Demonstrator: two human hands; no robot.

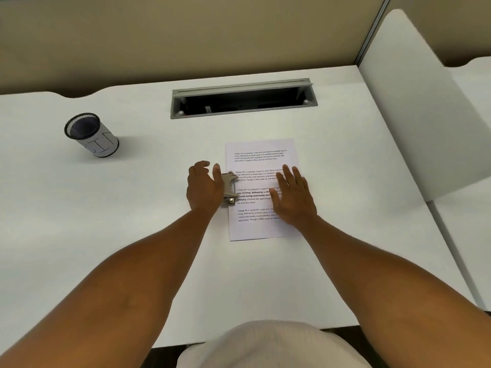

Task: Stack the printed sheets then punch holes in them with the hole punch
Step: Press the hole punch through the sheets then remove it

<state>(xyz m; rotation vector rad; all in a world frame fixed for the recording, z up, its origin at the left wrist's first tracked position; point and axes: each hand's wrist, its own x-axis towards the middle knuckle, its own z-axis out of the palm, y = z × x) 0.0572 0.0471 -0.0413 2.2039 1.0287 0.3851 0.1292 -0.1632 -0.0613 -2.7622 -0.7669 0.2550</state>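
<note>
1. Printed sheets (259,155) lie as one squared stack at mid-worktop (106,235), long edges running from the near edge toward the far edge.
2. Hole punch (230,188) sits on the stack's left long edge.
3. Left hand (204,187) is cupped over the punch; its grip looks loose, lever probably not yet pressed.
4. Right hand (293,196) lies flat, released, pinning the paper.
5. Step: punching. Next: seat the edge fully, then press down firmly.

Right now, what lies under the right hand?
The right hand lies flat on the printed sheets, covering the line ends. How many sheets are stacked cannot be told.
</note>
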